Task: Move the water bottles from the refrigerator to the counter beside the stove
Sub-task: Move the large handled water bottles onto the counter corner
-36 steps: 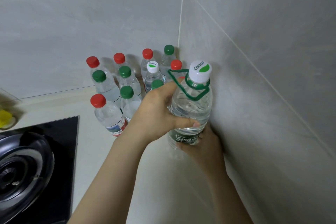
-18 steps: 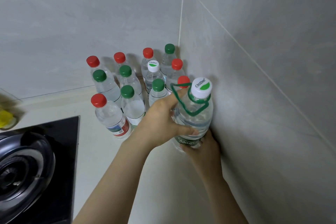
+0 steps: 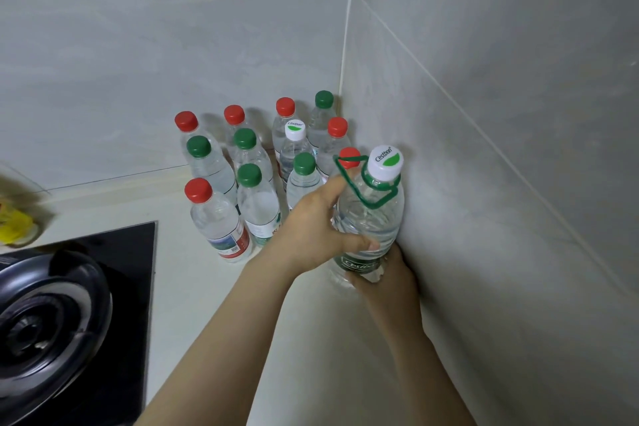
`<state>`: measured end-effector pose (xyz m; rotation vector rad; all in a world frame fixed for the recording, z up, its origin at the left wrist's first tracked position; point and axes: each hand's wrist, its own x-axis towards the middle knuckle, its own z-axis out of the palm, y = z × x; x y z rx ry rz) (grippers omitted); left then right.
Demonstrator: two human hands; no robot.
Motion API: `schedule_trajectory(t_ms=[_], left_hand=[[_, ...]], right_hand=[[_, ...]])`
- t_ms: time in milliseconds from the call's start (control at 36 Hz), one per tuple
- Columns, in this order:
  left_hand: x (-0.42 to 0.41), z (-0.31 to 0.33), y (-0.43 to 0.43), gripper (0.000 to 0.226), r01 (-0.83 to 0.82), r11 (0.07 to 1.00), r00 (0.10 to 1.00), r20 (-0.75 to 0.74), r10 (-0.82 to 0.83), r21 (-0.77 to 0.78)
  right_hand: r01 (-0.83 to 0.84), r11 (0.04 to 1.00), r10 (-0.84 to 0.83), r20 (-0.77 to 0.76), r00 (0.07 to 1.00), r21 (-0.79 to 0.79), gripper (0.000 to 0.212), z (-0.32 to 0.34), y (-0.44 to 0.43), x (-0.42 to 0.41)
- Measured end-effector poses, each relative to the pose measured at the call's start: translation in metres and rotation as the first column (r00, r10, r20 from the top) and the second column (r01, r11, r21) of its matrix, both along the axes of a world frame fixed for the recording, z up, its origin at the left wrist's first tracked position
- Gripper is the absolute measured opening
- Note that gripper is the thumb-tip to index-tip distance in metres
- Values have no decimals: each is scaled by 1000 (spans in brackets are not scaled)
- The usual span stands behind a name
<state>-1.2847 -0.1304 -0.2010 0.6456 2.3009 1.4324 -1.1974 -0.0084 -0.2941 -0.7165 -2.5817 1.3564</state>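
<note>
A person grips a large water bottle (image 3: 371,218) with both hands in the far corner of the pale counter (image 3: 311,322), right of the stove (image 3: 114,287). The bottle stands upright, just beside the grey tiled side wall (image 3: 484,183); its base is low over the counter, but whether it touches cannot be told. It has a white cap (image 3: 385,162) with a green leaf mark, and a green carry loop (image 3: 352,188) hangs from the neck. The left hand (image 3: 318,232) wraps round the upper body of the bottle, thumb lying across the near side and fingers curled round the far side. The right hand (image 3: 390,277) holds the lower part at the green label, between bottle and wall, its fingers curled under and largely hidden. Directly behind and left of the held bottle, a cluster of smaller bottles (image 3: 257,207) stands upright in rows against the back wall (image 3: 173,45), capped in red and green, with one white cap among them. The nearest red-capped one is just behind the carry loop. On the black glass stove sits a round dark burner (image 3: 41,315), and a blurred yellow object (image 3: 14,225) lies at the left edge.
</note>
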Motion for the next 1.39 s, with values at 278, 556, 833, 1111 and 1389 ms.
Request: schedule_trajectory(t_ms=[278, 556, 833, 1111, 1389], left_hand=[[32, 11, -44, 67, -136, 977, 988, -90, 122, -162], [92, 37, -126, 51, -234, 966, 965, -147, 217, -110], [144, 74, -254, 52, -425, 897, 867, -339, 366, -119], [201, 108, -361, 51, -679, 729, 694, -402, 597, -89], [263, 138, -405, 46, -888, 456, 424, -476, 770, -54]], right_hand=[[-32, 986, 19, 79, 997, 165, 46, 23, -3, 35], [-241, 947, 246, 5, 969, 211, 43, 96, -57, 56], [-479, 779, 562, -114, 819, 405, 41, 200, -166, 58], [-660, 556, 807, -137, 574, 506, 37, 250, -267, 56], [-795, 263, 965, -146, 218, 546, 38, 274, -340, 41]])
